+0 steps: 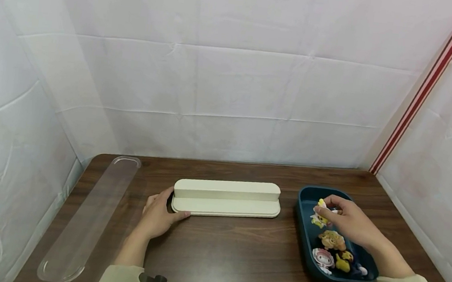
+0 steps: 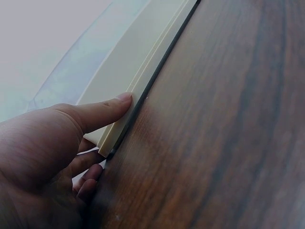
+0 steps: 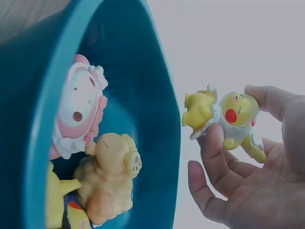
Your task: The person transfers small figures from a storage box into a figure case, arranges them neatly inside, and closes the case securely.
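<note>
Both hands are engaged: the left hand (image 1: 158, 217) rests at the left end of the cream stepped stand (image 1: 226, 197), thumb pressed on its lower ledge and fingers curled round the end, steadying it on the dark wooden surface (image 1: 229, 257); the right hand (image 1: 346, 220) pinches a small yellow figurine (image 3: 228, 119) between thumb and fingertips just above the far part of the teal tray (image 1: 303, 233). The figurine is a chubby yellow creature with red cheeks and a white garment, held tilted. It appears hard, smooth and light, probably moulded plastic, so a fingertip pinch across the body seems adequate, though its glossy rounded form could slip. Inside the tray lie a tan figurine (image 1: 332, 240), a pink-and-white figurine (image 1: 323, 258) and another yellow figurine (image 1: 343, 261). A clear elongated cover (image 1: 89, 218) lies well apart at the left.
</note>
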